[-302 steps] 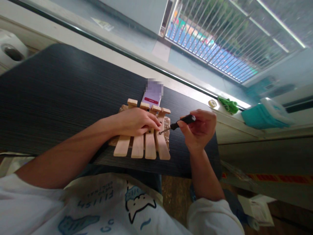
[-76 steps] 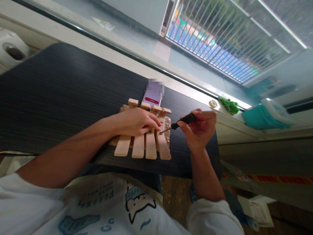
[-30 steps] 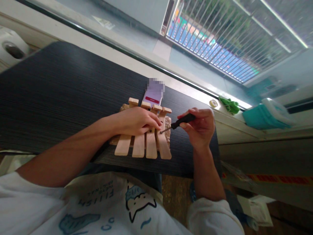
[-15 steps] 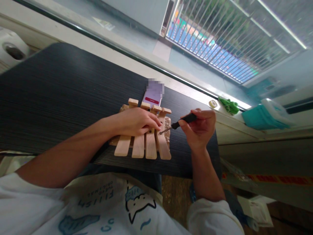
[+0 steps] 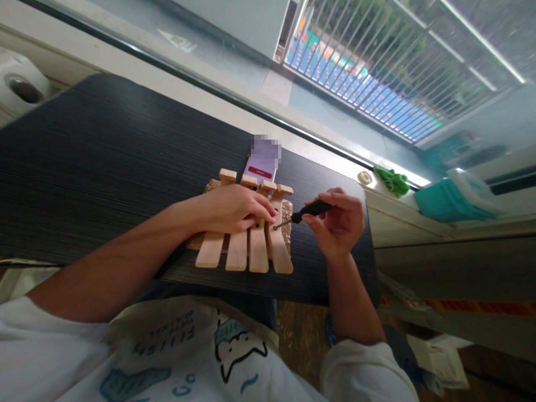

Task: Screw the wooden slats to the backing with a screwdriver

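Note:
A wooden assembly of several pale slats lies near the front edge of the dark table. My left hand lies palm down across the slats, fingers pressed together, holding them flat. My right hand is closed round the black handle of a small screwdriver. The metal tip of that tool rests on the rightmost slat, at a screw just beyond my left fingertips. A strip of bubble wrap shows under the slats on the right.
A phone with a lit screen lies just behind the slats. A toilet-paper roll stands at the far left. On the window sill lie a round tape, a green cloth and a teal box. Papers lie on the floor at right.
My right hand has turned a little on the screwdriver handle, fingers shifting their hold, with the tip staying on the same screw. Left hand and slats have not moved.

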Action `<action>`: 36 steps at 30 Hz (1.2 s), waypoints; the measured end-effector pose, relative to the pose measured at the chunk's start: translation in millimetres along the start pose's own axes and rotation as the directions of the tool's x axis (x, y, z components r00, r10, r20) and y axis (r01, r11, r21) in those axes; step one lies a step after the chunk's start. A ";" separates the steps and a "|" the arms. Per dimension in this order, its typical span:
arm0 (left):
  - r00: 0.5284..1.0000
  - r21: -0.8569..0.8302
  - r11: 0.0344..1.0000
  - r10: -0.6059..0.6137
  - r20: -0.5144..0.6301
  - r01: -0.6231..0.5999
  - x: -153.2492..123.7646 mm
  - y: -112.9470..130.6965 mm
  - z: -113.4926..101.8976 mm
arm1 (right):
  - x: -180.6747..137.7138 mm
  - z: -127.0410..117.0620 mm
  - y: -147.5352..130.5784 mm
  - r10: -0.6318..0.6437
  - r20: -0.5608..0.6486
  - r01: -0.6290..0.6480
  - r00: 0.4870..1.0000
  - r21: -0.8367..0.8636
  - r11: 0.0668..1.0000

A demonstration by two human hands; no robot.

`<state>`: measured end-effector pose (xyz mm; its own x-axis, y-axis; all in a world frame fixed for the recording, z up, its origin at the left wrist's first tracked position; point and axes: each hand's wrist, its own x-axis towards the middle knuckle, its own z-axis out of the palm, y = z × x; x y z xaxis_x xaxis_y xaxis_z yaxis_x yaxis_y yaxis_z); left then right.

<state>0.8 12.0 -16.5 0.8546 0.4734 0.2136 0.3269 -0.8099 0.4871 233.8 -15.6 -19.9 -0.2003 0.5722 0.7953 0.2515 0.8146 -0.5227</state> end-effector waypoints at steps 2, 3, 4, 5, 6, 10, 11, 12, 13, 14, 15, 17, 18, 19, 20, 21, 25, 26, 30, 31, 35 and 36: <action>1.000 -0.003 1.000 0.001 0.001 -0.001 -0.1 0.4 -0.2 | 0.8 -2.4 -0.2 -0.005 0.043 0.002 0.999 0.055 0.998; 1.000 -0.005 1.000 0.002 0.003 -0.002 -0.2 0.5 -0.2 | 1.5 -3.5 -1.0 0.001 0.065 -0.006 0.998 0.078 0.997; 1.000 -0.006 1.000 0.002 0.004 -0.002 -0.3 0.4 -0.1 | 2.3 -4.4 -2.1 0.013 0.086 -0.021 0.996 0.094 0.995; 1.000 -0.006 1.000 0.002 0.006 -0.002 -0.4 0.2 0.1 | 3.1 -5.2 -3.3 0.030 0.106 -0.041 0.994 0.105 0.994; 1.000 -0.005 1.000 0.000 0.005 0.000 -0.4 -0.2 0.3 | 3.8 -5.9 -4.6 0.048 0.127 -0.063 0.991 0.115 0.991; 1.000 0.001 1.000 -0.006 0.001 0.006 -0.2 -1.8 1.5 | 4.9 -7.6 -8.6 0.103 0.182 -0.136 0.978 0.180 0.974; 1.000 0.003 1.000 -0.007 0.002 0.007 -0.1 -1.9 1.5 | 4.8 -7.7 -9.3 0.113 0.192 -0.153 0.975 0.209 0.966; 1.000 0.004 1.000 -0.007 0.004 0.007 0.0 -1.9 1.4 | 4.8 -7.8 -10.0 0.122 0.203 -0.170 0.972 0.239 0.956; 1.000 0.005 1.000 -0.006 0.007 0.006 0.2 -1.8 1.1 | 5.0 -7.8 -10.6 0.131 0.210 -0.186 0.969 0.267 0.946; 1.000 0.004 1.000 -0.006 0.010 0.006 0.3 -1.5 0.8 | 5.3 -7.7 -11.3 0.136 0.214 -0.197 0.967 0.293 0.936; 1.000 0.003 1.000 -0.005 0.012 0.005 0.4 -1.1 0.4 | 5.8 -7.5 -11.9 0.139 0.212 -0.202 0.967 0.315 0.927; 1.000 0.001 1.000 -0.005 0.014 0.005 0.5 -0.4 -0.4 | 7.3 -6.8 -12.9 0.144 0.199 -0.205 0.969 0.337 0.919; 1.000 0.002 1.000 -0.006 0.015 0.006 0.5 -0.1 -0.6 | 8.1 -6.4 -13.2 0.144 0.190 -0.203 0.971 0.343 0.917; 1.000 0.003 1.000 -0.007 0.015 0.007 0.5 0.1 -0.6 | 8.8 -6.1 -13.3 0.141 0.181 -0.198 0.973 0.347 0.917; 1.000 0.005 1.000 -0.010 0.016 0.010 0.5 0.3 -0.6 | 9.4 -5.7 -13.3 0.139 0.170 -0.192 0.976 0.349 0.917; 1.000 0.008 1.000 -0.012 0.016 0.012 0.4 0.4 -0.5 | 9.8 -5.3 -13.2 0.141 0.157 -0.188 0.977 0.349 0.918; 1.000 0.010 1.000 -0.013 0.013 0.013 0.4 0.4 -0.1 | 10.5 -3.3 -12.9 0.147 0.095 -0.170 0.985 0.329 0.929; 1.000 0.009 1.000 -0.009 0.013 0.009 0.5 0.3 -0.1 | 10.7 -2.6 -12.8 0.147 0.080 -0.165 0.986 0.314 0.935; 1.000 0.004 1.000 0.006 0.005 -0.006 0.6 -1.4 0.6 | 12.5 0.2 -11.6 0.122 0.033 -0.126 0.992 0.257 0.958; 1.000 0.003 1.000 0.010 0.003 -0.010 0.6 -2.1 0.9 | 13.0 0.8 -11.0 0.116 0.022 -0.118 0.993 0.251 0.961; 1.000 0.001 1.000 0.021 0.005 -0.021 0.2 -4.3 1.9 | 13.6 3.1 -8.5 0.112 -0.030 -0.103 0.993 0.222 0.970; 1.000 0.001 1.000 0.024 0.007 -0.024 0.1 -4.5 2.1 | 13.3 3.5 -8.2 0.116 -0.041 -0.106 0.992 0.203 0.974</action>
<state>0.2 15.1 -20.4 0.8650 0.4512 0.2195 0.3064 -0.8214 0.4810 225.7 -14.3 -6.1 -0.1304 0.6585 0.7412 0.0741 0.7520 -0.6550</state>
